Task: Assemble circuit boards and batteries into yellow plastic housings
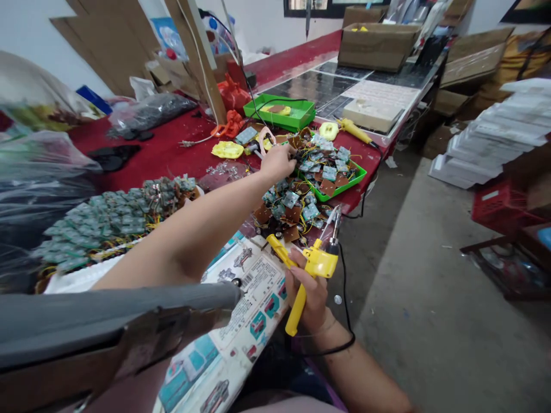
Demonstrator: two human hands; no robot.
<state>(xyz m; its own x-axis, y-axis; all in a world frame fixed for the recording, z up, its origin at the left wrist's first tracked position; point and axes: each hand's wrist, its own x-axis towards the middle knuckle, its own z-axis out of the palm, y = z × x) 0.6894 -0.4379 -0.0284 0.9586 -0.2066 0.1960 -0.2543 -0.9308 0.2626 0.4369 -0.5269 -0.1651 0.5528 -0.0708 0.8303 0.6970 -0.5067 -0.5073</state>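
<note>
My right hand [310,295] is wrapped round a yellow soldering gun [322,261]; its metal tip points up and away, and a black cable runs down from it. My left hand [279,162] reaches forward to the heap of small circuit boards [325,158] with yellow wires. Its fingers are curled at the heap's left edge, and what they pinch is hidden. Part of the heap lies in a green tray [344,188]; more boards [290,203] spill in front of it. A printed cardboard box [245,298] lies below my hands.
Rows of boards [107,221] stand at the left. Yellow plastic pieces [227,149], a second green tray [297,119] and a yellow soldering iron [355,131] lie farther back on the red table [163,149]. A grey bar [129,315] crosses the lower left.
</note>
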